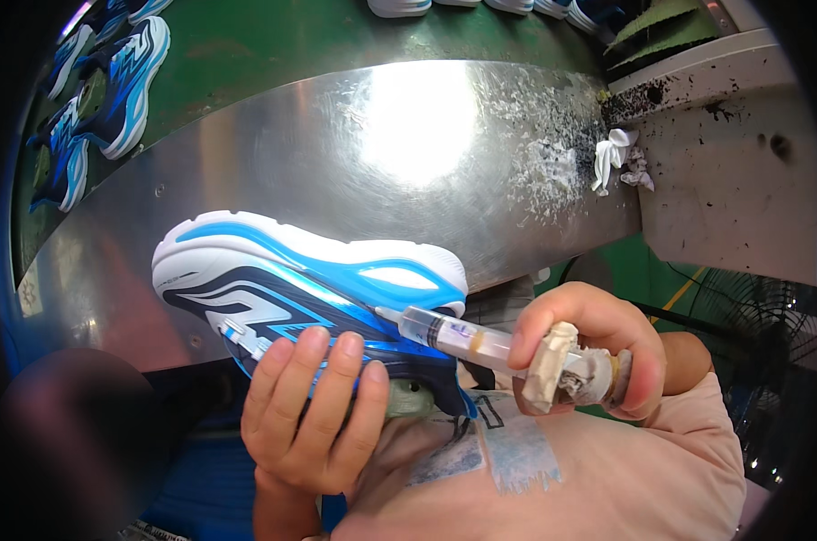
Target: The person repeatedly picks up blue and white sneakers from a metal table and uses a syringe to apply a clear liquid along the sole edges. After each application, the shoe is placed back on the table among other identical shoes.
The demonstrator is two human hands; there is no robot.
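A blue, navy and white sneaker lies on its side in front of me, its white sole turned away from me. My left hand grips it from the near side, fingers spread over the laces and upper. A pale green shoe last shows in its opening. My right hand is closed round a clear syringe, whose back end is wrapped in dirty whitish material. The syringe's thin tip points left, at the seam between upper and blue midsole; I cannot tell whether it touches.
A scratched metal table curves across the middle, with whitish residue at its right. Crumpled white tissue lies by a stained beige panel. Beyond, a green belt carries several similar sneakers. A dark fan stands at right.
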